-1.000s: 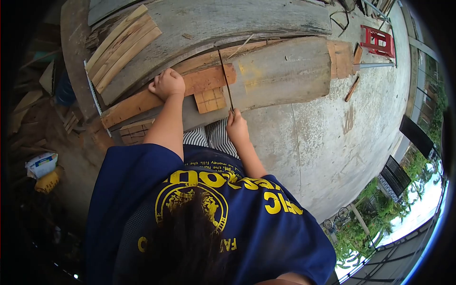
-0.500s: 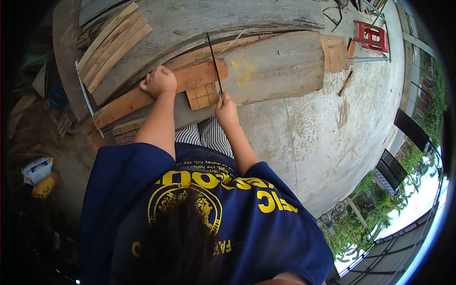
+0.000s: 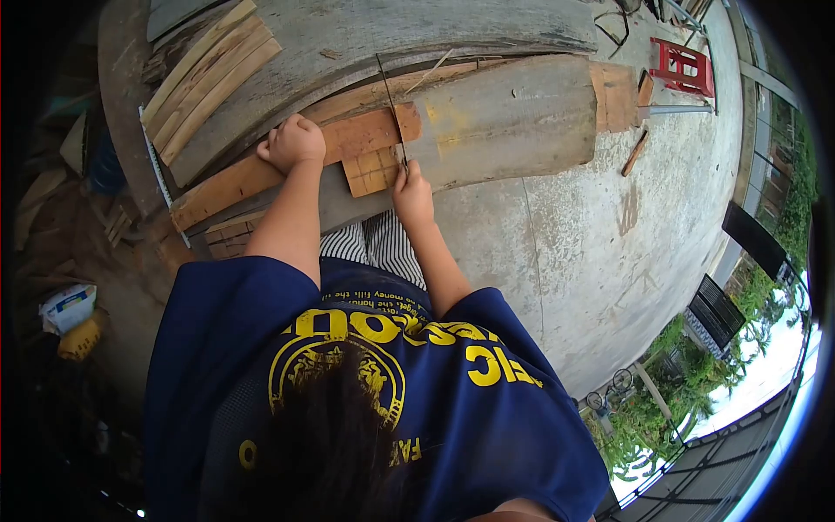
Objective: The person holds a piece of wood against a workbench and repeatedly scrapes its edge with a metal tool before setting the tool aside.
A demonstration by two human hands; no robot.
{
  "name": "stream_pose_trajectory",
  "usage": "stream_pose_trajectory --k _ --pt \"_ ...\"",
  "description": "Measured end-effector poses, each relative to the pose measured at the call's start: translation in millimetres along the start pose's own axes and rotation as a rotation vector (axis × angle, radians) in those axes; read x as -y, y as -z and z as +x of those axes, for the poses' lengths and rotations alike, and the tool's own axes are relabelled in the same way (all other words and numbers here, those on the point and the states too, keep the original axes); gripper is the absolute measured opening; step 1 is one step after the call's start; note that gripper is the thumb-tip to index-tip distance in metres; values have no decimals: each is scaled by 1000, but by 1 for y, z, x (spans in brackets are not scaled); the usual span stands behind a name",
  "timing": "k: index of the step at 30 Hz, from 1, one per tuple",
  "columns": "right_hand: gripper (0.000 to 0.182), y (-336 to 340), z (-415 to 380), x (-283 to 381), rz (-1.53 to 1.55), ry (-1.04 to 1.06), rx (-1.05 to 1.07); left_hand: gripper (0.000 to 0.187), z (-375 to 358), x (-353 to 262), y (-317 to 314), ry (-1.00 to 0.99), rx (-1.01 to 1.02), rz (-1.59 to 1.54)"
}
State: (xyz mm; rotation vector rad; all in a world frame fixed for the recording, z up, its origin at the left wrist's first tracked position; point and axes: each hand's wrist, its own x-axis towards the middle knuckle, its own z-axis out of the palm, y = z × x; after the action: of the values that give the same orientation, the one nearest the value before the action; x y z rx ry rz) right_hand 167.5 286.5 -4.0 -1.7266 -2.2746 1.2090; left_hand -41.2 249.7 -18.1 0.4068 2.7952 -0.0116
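Observation:
My right hand (image 3: 412, 193) is wrapped round the near end of a saw (image 3: 390, 100), whose thin dark blade points away from me. The blade lies across a reddish-brown wooden plank (image 3: 370, 133) close to its right end. On the plank's left part, my left hand (image 3: 293, 143) is closed and grips its edge; the fingertips are hidden. Under the plank is a short wooden block with drawn lines (image 3: 370, 172), resting on a wide grey board (image 3: 513, 122).
Several pale wood strips (image 3: 209, 78) lie at upper left beside a measuring strip (image 3: 165, 187). A red plastic stool (image 3: 683, 68) is at the upper right on the concrete floor (image 3: 574, 252). A white and yellow bag (image 3: 70, 311) sits at lower left.
My right hand and the saw have shifted slightly away from me along the blade's line. My left hand stays on the plank.

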Motion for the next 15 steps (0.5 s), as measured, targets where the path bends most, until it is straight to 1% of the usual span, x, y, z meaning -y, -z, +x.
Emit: stream_pose_trajectory --k 1,3,5,8,10,13,15 --pt "19 2 -4 -3 -23 -7 15 28 -1 0 0 -1 1 -7" --pt "17 5 -36 -25 -59 -108 87 28 1 0 0 -4 -4 -22" --pt "16 11 -71 -54 -35 -122 119 28 0 0 -1 -8 -9 -8" --pt "17 20 -82 -57 9 -119 146 28 0 -1 1 3 -12 -30" --pt "17 10 -54 -47 19 -69 120 28 -1 -2 4 6 -15 -37" --pt "18 5 8 -7 -47 18 99 27 -3 -1 1 5 -11 -36" --pt "18 5 9 0 -41 11 95 27 0 1 0 -1 -19 -28"
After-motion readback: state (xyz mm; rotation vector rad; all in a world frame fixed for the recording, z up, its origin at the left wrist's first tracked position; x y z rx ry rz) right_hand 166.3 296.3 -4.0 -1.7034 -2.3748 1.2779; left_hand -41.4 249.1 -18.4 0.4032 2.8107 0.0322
